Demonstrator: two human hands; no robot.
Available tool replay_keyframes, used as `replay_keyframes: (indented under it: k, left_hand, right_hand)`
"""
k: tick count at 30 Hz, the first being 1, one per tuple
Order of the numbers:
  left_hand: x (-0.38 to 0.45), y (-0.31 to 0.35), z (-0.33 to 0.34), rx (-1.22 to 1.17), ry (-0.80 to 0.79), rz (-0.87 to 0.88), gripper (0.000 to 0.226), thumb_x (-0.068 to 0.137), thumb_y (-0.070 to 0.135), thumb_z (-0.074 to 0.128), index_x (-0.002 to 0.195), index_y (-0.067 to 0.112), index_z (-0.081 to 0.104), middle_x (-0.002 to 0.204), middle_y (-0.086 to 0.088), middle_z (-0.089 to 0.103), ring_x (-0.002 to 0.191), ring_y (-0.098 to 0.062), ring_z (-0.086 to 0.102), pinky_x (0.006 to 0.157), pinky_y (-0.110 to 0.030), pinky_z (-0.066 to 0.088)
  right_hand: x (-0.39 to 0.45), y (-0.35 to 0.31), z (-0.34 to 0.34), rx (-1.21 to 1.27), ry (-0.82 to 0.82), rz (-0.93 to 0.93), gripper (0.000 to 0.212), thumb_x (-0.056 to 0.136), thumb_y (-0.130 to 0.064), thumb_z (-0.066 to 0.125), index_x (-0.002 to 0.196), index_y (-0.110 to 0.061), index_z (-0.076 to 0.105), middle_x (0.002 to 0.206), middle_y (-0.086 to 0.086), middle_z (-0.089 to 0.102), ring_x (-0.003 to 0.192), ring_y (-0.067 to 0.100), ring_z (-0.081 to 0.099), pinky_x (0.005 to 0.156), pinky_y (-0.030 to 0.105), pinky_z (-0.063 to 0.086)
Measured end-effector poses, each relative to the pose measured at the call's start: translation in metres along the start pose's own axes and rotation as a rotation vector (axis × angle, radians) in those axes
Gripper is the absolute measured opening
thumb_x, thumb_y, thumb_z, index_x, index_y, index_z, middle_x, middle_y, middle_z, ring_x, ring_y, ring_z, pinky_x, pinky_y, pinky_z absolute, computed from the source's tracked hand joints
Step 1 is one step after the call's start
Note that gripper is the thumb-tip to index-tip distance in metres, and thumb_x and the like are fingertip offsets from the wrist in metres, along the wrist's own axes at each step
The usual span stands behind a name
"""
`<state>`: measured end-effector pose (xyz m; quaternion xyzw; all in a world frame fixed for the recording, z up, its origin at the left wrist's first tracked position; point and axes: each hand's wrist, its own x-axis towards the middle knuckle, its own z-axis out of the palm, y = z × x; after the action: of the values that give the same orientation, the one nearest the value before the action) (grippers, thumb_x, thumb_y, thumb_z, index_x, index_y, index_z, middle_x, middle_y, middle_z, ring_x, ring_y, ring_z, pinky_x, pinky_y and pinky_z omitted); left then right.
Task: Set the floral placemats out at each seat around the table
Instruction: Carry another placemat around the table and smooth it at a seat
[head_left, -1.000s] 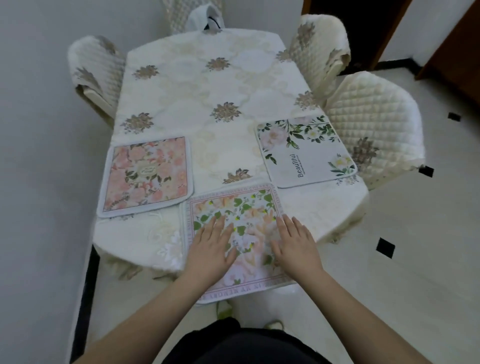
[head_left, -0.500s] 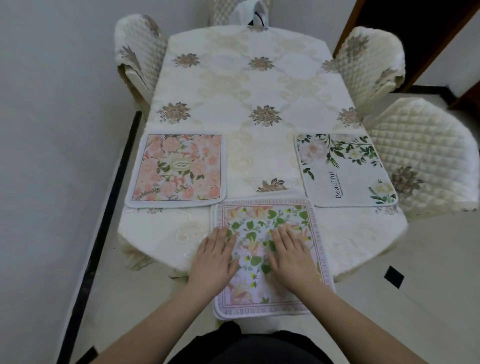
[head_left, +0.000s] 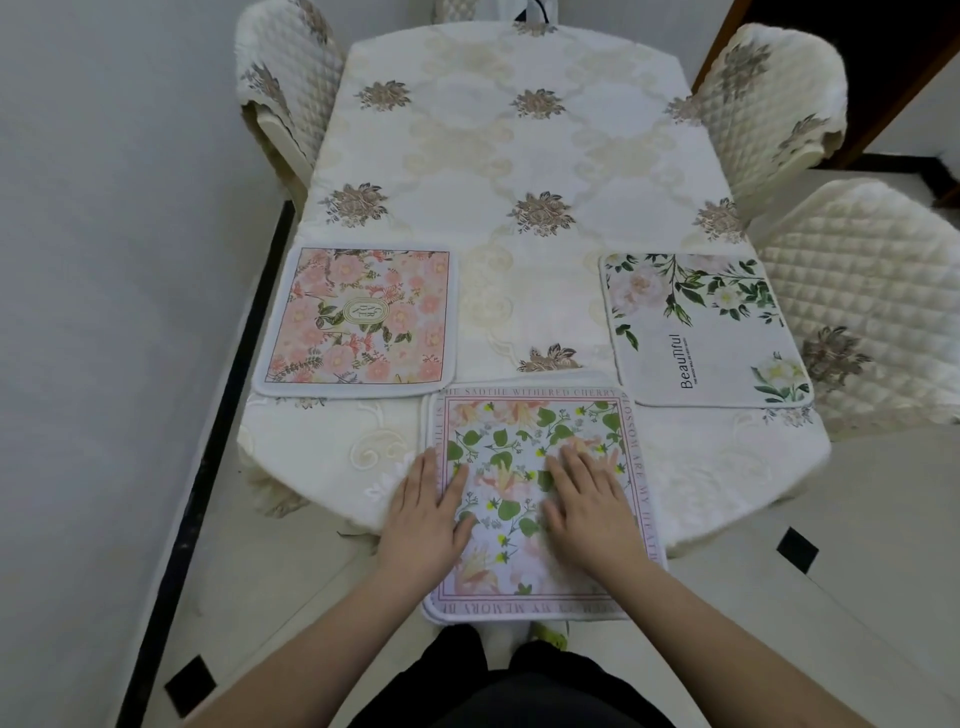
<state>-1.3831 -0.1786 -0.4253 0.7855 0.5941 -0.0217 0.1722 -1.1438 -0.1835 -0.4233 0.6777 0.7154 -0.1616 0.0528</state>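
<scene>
Three floral placemats lie on the near half of the table (head_left: 519, 156). A pink rose placemat (head_left: 358, 319) sits at the left edge. A white placemat printed "Beautiful" (head_left: 701, 332) sits at the right edge. A green-leaf placemat with a lettered pink border (head_left: 530, 441) lies at the near end, its front part hanging past the table edge. My left hand (head_left: 428, 509) rests flat on its left border, fingers together. My right hand (head_left: 589, 499) lies flat on its right half. Neither hand grips anything.
Quilted cream chairs stand around the table: one at the far left (head_left: 283, 78), one at the far right (head_left: 769, 98), one at the near right (head_left: 872, 291). A grey wall (head_left: 104, 260) runs close along the left side. A white bag (head_left: 535, 10) sits at the far end.
The view has shifted so the table sits more central. Both hands have slid slightly along the green-leaf placemat, staying flat on it.
</scene>
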Motion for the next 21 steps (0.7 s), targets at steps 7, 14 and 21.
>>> replay_keyframes:
  k: [7,14,21]
  left_hand:
    - [0.001,0.002,-0.001,-0.022,-0.055,-0.168,0.071,0.101,0.058,0.032,0.160,0.027,0.006,0.167,-0.014,-0.007,0.154,-0.029,-0.005,0.123,-0.043,0.010]
    - [0.001,0.019,-0.002,-0.132,-0.058,-0.255,0.069,0.103,0.051,0.035,0.160,0.024,0.006,0.167,-0.011,-0.006,0.155,-0.025,-0.003,0.123,-0.040,0.008]
    - [0.003,0.033,-0.005,-0.290,0.040,-0.338,0.066,0.103,0.042,0.045,0.158,0.017,0.019,0.167,-0.010,0.004,0.154,-0.024,0.005,0.122,-0.041,0.011]
  right_hand:
    - [-0.012,0.041,-0.009,-0.008,0.001,0.023,0.061,0.102,-0.049,0.028,0.157,-0.026,0.016,0.166,0.001,0.010,0.153,0.021,0.006,0.121,0.038,0.006]
    - [-0.019,0.071,-0.013,0.047,0.006,0.087,0.063,0.101,-0.048,0.030,0.157,-0.024,0.016,0.165,0.007,0.013,0.152,0.026,0.008,0.121,0.041,0.007]
    - [-0.026,0.075,-0.014,0.187,-0.052,0.165,0.064,0.101,-0.047,0.032,0.157,-0.025,0.011,0.164,0.017,0.009,0.151,0.031,0.007,0.123,0.044,0.007]
